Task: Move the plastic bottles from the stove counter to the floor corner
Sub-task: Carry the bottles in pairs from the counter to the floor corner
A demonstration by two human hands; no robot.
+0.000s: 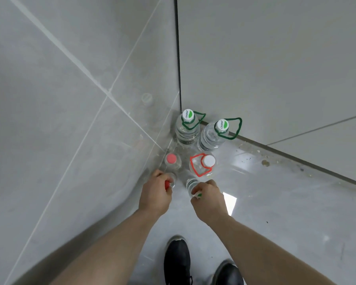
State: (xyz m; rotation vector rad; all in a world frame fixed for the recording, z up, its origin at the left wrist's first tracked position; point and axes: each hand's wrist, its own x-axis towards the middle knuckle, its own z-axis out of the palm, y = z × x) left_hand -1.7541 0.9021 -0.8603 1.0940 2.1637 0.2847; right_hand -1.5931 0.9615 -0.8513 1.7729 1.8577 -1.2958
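Several clear plastic bottles stand in the floor corner. Two large ones with white-green caps and green carry handles, one [187, 128] against the walls' joint and one [213, 134] to its right, are farthest back. In front of them stand a small red-capped bottle [172, 161] and a bottle with a white cap and a red handle [202, 164]. My left hand [155, 192] grips a small red-capped bottle [171, 180] by its top, close to the left wall. My right hand [208, 199] grips a small green-capped bottle [191, 185] by its top.
Glossy grey tiled walls meet at a dark vertical seam [178, 58]. The grey floor [275, 192] to the right is speckled with dirt. My two black shoes [177, 258] [227, 273] stand just behind the hands.
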